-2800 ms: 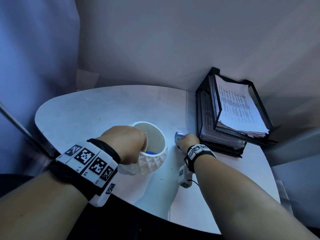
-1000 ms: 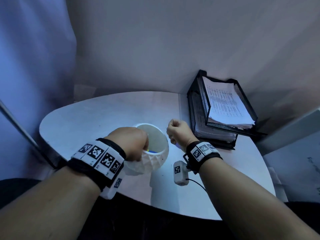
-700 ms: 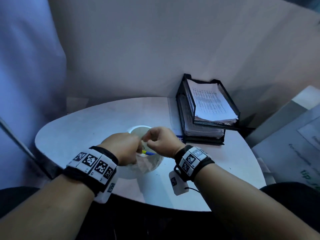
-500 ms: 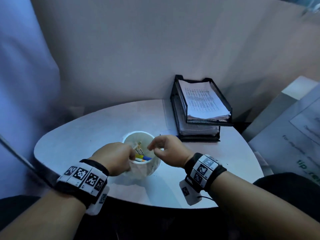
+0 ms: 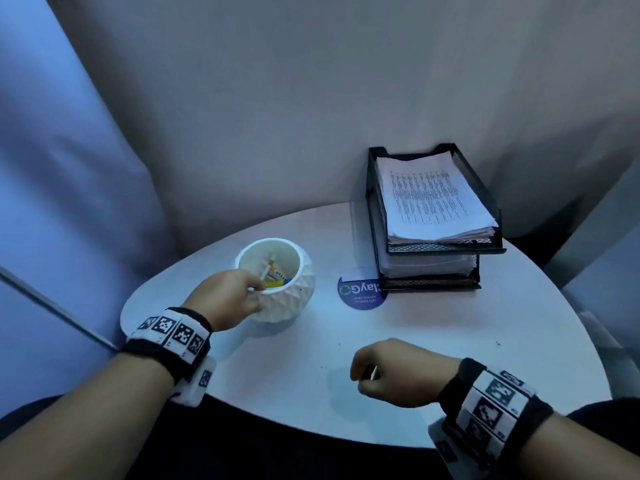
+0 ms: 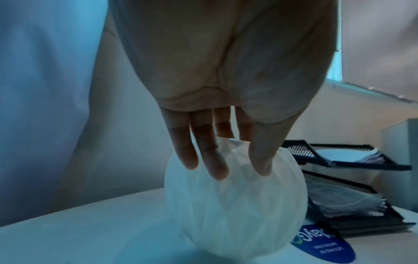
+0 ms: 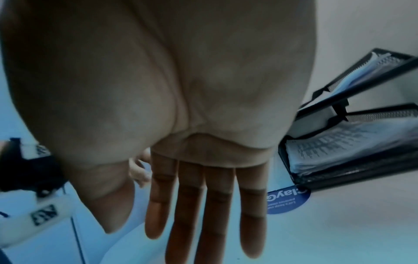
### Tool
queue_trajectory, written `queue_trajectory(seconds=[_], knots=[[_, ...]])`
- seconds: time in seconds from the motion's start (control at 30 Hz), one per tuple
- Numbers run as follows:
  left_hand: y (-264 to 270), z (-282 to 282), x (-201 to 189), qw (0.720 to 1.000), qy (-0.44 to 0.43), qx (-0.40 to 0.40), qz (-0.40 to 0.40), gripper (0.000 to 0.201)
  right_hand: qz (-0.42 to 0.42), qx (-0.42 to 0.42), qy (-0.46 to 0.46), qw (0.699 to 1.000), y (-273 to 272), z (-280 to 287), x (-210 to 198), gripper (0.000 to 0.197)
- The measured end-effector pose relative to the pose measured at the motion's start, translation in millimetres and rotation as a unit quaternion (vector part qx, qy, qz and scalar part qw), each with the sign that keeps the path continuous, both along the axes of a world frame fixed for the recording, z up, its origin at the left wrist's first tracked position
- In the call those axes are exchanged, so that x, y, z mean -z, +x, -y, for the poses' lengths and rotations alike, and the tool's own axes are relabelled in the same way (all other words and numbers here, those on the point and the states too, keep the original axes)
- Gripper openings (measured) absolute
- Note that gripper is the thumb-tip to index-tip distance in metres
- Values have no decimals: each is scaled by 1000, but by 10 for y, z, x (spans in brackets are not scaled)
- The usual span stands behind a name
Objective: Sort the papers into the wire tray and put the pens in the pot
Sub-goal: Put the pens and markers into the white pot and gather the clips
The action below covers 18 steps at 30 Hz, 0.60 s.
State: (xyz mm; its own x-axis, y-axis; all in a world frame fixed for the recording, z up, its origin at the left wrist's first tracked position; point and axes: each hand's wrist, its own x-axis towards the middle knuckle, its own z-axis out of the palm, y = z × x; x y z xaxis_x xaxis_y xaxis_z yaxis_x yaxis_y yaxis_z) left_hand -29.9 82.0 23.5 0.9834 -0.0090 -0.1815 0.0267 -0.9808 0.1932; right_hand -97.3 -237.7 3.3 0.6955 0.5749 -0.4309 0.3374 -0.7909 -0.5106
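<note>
The pot [image 5: 277,282] stands on the round table [image 5: 450,341], left of centre, with pens [image 5: 273,273] inside it. To its right a round sticker [image 5: 362,292] lies flat, touching the front of the two-tier wire tray [image 5: 433,252] at the table's back right. Papers [image 5: 433,199] fill both tiers.

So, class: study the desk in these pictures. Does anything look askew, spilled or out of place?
Little stands out. The pens lie slanted inside the pot, not upright. The papers sit stacked in both tiers of the wire tray. A round blue sticker lies flat on the table.
</note>
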Motion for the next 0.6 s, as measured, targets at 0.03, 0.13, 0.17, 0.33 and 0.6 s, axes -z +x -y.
queue_trajectory(seconds=[0.03,0.13,0.17,0.33,0.6], knots=[[93,60,21,1000,1,-4,0,26,-9,-4,8,1000,8,19,12,27],[400,294,79,1000,15,-8,-2,26,-21,-6,26,999,70,96,10,29],[515,379,104,1000,17,-10,-2,26,-21,-4,31,999,103,125,0,30],[1070,742,222,999,7,-31,-14,29,-12,19,46,999,289,275,-23,33],[1661,1038,332,999,35,-37,-17,35,-37,28,62,997,427,369,-60,11]])
